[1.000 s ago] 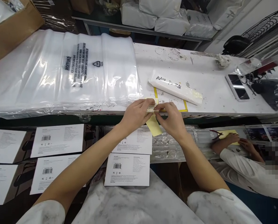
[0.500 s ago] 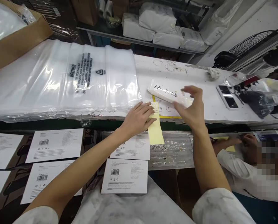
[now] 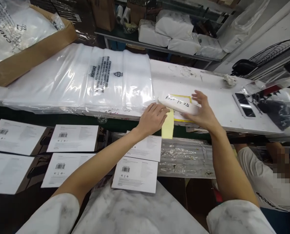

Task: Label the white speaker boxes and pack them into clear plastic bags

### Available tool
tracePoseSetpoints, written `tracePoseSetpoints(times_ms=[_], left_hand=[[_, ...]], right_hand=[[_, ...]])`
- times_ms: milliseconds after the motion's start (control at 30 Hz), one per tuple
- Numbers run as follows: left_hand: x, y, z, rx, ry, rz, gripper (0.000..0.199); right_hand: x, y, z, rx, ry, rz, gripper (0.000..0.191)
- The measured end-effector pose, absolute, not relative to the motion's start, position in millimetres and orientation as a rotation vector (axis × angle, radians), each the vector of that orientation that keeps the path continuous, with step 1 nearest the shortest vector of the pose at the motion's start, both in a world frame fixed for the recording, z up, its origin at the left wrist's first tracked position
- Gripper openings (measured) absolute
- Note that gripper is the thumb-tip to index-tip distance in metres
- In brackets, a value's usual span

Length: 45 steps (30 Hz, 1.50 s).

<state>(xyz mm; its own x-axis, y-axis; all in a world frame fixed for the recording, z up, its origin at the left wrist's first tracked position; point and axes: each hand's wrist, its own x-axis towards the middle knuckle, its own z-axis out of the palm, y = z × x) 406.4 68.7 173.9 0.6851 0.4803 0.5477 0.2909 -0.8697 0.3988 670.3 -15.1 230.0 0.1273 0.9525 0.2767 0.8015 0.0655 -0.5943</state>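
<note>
A slim white wrapped packet (image 3: 177,104) with black handwriting lies on the white bench, close to its front edge. My right hand (image 3: 204,112) is at the packet's right end, fingers spread apart from the thumb, with the thumb at its near edge. My left hand (image 3: 152,119) rests palm down at the bench edge, fingers stretched out and their tips near the packet's left end. A pale yellow sheet (image 3: 168,125) hangs over the edge beside this hand, its upper end under the packet. Below my left forearm lie white printed boxes (image 3: 135,175) with barcodes.
Clear plastic bags (image 3: 86,78) printed with a caution text cover the bench's left part, beside an open carton (image 3: 35,48). A phone-like device (image 3: 244,104) lies to the right. More white boxes (image 3: 73,138) stand lower left. A co-worker's sleeve (image 3: 253,167) shows at right.
The packet has moved toward the bench's front edge, uncovering yellow tape behind it and covering the sheet's top. My right hand has come nearer too. The view has shifted left.
</note>
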Motion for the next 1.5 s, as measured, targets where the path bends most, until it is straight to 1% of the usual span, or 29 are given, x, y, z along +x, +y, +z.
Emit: tracePoseSetpoints(times_ms=[67, 100, 167, 200, 267, 300, 333, 400, 500, 567, 633, 833, 1067, 1300, 1367, 1500], left_hand=[[386, 64, 184, 2.457, 0.527, 1.065, 0.026], [371, 59, 189, 2.367, 0.5, 1.117, 0.024], [334, 47, 194, 2.187, 0.533, 1.185, 0.019], [314, 38, 193, 2.107, 0.6, 1.185, 0.017], [277, 20, 181, 1.971, 0.807, 1.109, 0.015], [262, 11, 170, 1.913, 0.923, 1.053, 0.015], [250, 2, 158, 1.867, 1.023, 0.991, 0.016], [236, -15, 130, 1.799, 1.145, 0.867, 0.021], [232, -37, 97, 1.665, 1.171, 0.728, 0.039], [235, -47, 85, 1.543, 1.133, 0.718, 0.048], [237, -52, 80, 1.461, 1.083, 0.749, 0.051], [235, -50, 72, 1.472, 1.013, 0.84, 0.049], [235, -49, 68, 1.495, 1.012, 0.851, 0.048], [234, -50, 67, 1.489, 1.002, 0.846, 0.048], [235, -49, 67, 1.487, 1.002, 0.848, 0.048], [235, -49, 70, 1.454, 0.999, 0.836, 0.049]], right_hand=[[647, -31, 242, -1.656, -1.625, 0.251, 0.094], [630, -43, 249, -1.577, -1.569, 0.273, 0.086], [587, -71, 255, -1.396, -1.471, 0.476, 0.067], [563, -84, 252, -1.323, -1.456, 0.684, 0.057], [517, -103, 236, -1.259, -1.47, 1.096, 0.042], [497, -106, 222, -1.277, -1.487, 1.23, 0.037], [481, -105, 206, -1.331, -1.51, 1.298, 0.032], [461, -94, 174, -1.488, -1.56, 1.265, 0.028], [453, -75, 141, -1.67, -1.634, 1.121, 0.027], [453, -68, 135, -1.723, -1.668, 1.069, 0.029], [452, -67, 137, -1.752, -1.683, 1.03, 0.032], [439, -72, 141, -1.829, -1.707, 0.899, 0.029], [432, -74, 142, -1.869, -1.702, 0.819, 0.028], [421, -83, 128, -1.908, -1.686, 0.622, 0.024], [420, -82, 125, -1.922, -1.698, 0.579, 0.027], [431, -78, 132, -1.891, -1.588, 0.657, 0.049]])
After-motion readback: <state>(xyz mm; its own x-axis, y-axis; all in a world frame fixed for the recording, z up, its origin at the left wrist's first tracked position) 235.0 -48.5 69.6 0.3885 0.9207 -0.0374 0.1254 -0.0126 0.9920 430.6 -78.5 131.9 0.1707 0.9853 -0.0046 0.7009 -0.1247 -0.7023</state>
